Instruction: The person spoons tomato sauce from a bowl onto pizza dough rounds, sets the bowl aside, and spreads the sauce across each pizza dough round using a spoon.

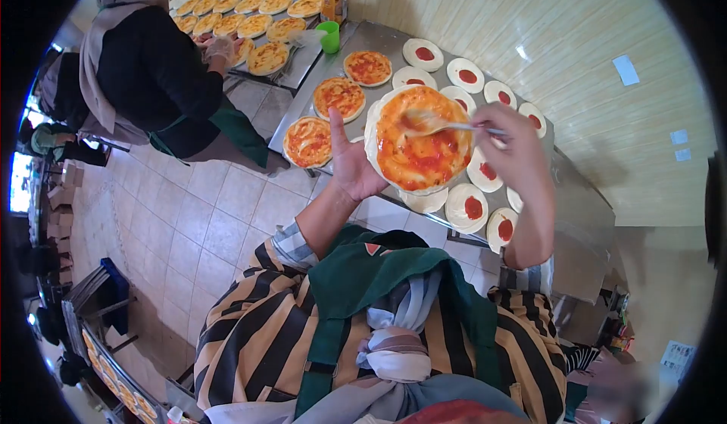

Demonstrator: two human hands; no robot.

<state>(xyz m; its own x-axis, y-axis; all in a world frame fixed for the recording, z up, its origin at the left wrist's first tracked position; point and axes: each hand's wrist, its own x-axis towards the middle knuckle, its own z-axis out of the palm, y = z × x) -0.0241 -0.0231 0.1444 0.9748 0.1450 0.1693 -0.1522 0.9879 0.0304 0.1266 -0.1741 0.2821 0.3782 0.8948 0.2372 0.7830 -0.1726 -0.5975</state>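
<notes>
On my left hand (354, 163) rests a round pizza base (424, 155) coated with orange-red sauce, raised above the metal table. The palm is under its left edge, with the thumb sticking up beside it. My right hand (511, 148) grips the handle of a spoon (435, 125), whose bowl touches the sauce near the middle of the base. Right of the held base lie several pale dough rounds, such as this dough round (468, 210), each with a red dab of sauce. To the left sit three sauce-covered bases, one being this sauced base (339, 98).
The metal table (556, 197) runs along a wall. At the back left, a co-worker (151, 68) reaches over another table with rows of topped pizzas (254, 24). A green cup (329, 38) and a bottle (331, 4) stand there. More pizzas (113, 378) fill a tray at lower left.
</notes>
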